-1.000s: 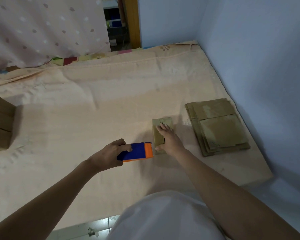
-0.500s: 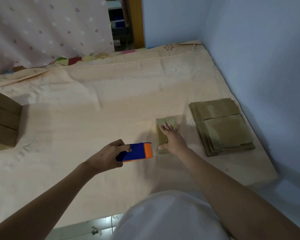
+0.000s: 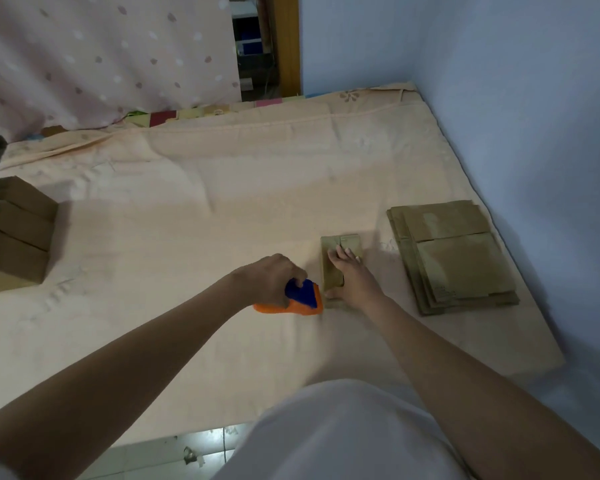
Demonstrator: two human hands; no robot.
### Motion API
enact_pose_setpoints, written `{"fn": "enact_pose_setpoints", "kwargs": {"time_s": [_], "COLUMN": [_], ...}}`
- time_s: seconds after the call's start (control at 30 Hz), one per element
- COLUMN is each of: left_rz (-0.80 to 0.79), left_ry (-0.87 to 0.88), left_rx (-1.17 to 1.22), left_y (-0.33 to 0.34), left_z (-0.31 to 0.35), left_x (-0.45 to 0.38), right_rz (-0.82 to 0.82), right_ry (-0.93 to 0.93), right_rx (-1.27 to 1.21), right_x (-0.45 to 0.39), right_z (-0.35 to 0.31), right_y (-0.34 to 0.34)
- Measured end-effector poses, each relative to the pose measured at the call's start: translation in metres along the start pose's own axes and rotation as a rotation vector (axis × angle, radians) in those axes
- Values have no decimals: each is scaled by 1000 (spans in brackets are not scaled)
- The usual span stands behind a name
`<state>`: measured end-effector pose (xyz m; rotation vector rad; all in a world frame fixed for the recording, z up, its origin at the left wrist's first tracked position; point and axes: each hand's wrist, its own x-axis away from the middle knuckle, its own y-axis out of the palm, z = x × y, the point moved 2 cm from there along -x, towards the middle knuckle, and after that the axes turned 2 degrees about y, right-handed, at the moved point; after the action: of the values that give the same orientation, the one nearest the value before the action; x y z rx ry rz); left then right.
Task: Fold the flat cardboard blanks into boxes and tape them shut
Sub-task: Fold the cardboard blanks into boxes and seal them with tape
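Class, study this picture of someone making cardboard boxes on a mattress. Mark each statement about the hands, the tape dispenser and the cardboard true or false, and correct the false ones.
1. The left hand grips the tape dispenser. True.
2. The right hand hangs in the air. False: it rests on the small box.
3. The stack of flat blanks lies right of the small box. True.
4. The finished boxes sit by the blue wall. False: they sit at the left edge.
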<state>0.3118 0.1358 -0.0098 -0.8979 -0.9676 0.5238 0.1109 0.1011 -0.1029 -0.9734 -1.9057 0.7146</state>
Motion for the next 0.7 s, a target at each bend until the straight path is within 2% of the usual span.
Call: {"fn": "enact_pose_setpoints", "kwargs": {"time_s": [0.1, 0.13, 0.27, 0.33, 0.43, 0.53, 0.6, 0.63, 0.7], "left_rz": [-152, -143, 79, 107, 104, 30, 131, 169, 124], "left_ry": [-111, -139, -275, -346, -375, -346, -353, -397, -406], "left_rx": [-229, -237, -311, -328, -301, -229, -170, -68, 23], "left_y": [8, 12, 23, 41, 78, 113, 130, 135, 139], "left_z": [-7, -14, -34, -35, -30, -22, -18, -16, -12], "left_x": [-5, -4, -9, -13, -12, -12, -10, -10, -9], "right_rz": [5, 9, 15, 1, -33, -57, -64, -66, -68], "right_ry": [5, 3, -9, -9, -20, -27, -29, -29, -30], "right_rx": [8, 10, -37, -37, -32, -67, -90, -93, -94], "right_x": [-1, -1, 2, 2, 2, 2, 3, 3, 3], "right_z": [1, 2, 0, 2, 1, 4, 5, 5, 5], "right_y": [-1, -2, -1, -1, -4, -9, -11, -12, -11]}}
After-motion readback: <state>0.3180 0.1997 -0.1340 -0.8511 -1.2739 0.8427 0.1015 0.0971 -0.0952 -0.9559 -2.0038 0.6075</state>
